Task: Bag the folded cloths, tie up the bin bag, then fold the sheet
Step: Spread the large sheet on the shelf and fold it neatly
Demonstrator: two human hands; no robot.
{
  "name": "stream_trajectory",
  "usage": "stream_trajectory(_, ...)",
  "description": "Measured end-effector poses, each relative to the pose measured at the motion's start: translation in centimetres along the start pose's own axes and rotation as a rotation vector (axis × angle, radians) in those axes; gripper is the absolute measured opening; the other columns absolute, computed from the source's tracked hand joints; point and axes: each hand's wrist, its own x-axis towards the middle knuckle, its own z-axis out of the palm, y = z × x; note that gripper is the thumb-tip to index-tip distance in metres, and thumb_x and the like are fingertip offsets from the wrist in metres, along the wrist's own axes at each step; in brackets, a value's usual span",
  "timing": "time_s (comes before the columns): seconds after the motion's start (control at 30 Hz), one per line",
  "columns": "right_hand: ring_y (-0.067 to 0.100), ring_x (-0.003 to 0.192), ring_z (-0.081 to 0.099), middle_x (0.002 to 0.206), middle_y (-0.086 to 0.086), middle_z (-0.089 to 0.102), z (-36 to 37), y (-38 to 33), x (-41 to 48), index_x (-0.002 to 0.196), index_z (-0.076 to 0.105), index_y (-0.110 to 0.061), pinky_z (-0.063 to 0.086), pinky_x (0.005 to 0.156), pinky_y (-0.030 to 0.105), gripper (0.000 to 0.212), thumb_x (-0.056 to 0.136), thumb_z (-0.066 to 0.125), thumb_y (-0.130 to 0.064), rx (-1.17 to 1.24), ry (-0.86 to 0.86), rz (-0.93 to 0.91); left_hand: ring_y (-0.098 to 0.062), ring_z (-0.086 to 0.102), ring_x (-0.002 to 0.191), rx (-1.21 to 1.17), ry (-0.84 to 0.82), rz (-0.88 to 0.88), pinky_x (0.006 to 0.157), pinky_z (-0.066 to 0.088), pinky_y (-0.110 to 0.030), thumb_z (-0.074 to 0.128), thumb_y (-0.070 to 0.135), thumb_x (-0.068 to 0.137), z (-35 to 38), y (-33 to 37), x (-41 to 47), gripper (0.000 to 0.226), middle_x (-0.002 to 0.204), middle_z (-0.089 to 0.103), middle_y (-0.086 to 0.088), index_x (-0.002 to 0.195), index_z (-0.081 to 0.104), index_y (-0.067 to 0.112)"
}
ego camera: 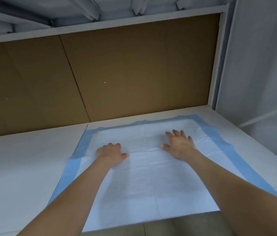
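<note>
White sheet (pixel 151 181) with a blue border, flat and unfolded on the right part of the white table (pixel 23 159), far edge close to the brown cardboard panel (pixel 134 74) behind, near edge hanging just past the table's front above the floor (pixel 159 225). Both bare forearms stretched out over it. Left grip (pixel 111 151) resting on the sheet's left half, just inside the blue border, fingers bent under at the knuckles, thumb out to the side; impossible to tell whether any fabric is pinched. Right grip (pixel 179 143) a little farther forward on the right half, palm down, fingers spread and straight, flat against the sheet. The two well apart, with faint creases between them. Overhead, a white shelf (pixel 100 26) carrying pale folded fabric (pixel 83 9).
</note>
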Motion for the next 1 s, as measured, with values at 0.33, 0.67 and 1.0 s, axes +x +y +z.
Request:
stream_trajectory(0.33,0.026,0.138,0.029,0.15,0.003,0.034,-0.7,-1.8,7.1,0.144,0.039,-0.017,0.033,0.111,0.039,0.045,0.1,0.041,-0.028,-0.017,0.13,-0.114,-0.018,0.032,0.139,-0.222,0.287,0.216,0.11,0.034,-0.036,0.038,0.02,0.101,-0.5,2.7,7.1,0.045,0.152,0.031,0.002,0.146,0.034,0.022)
stream_trajectory(0.67,0.027,0.124,0.04,0.135,0.006,0.046,1.0,-5.7,13.9,0.131,0.055,-0.018,0.036,0.103,0.038,0.042,0.098,0.043,-0.04,-0.064,0.134,-0.313,-0.023,0.044,0.127,-0.231,0.247,0.195,0.106,0.037,-0.036,0.047,0.028,0.098,0.3,-1.4,13.9,0.039,0.138,0.045,-0.004,0.137,0.048,0.028)
stream_trajectory(1.0,0.025,0.12,0.043,0.126,0.005,0.053,2.0,-9.1,16.8,0.127,0.057,-0.019,0.037,0.097,0.038,0.047,0.094,0.045,-0.05,-0.008,0.114,-0.288,-0.024,0.054,0.112,-0.318,0.126,0.119,0.095,0.043,-0.035,0.058,0.035,0.091,0.0,-5.2,16.6,0.034,0.121,0.057,-0.007,0.12,0.057,0.017)
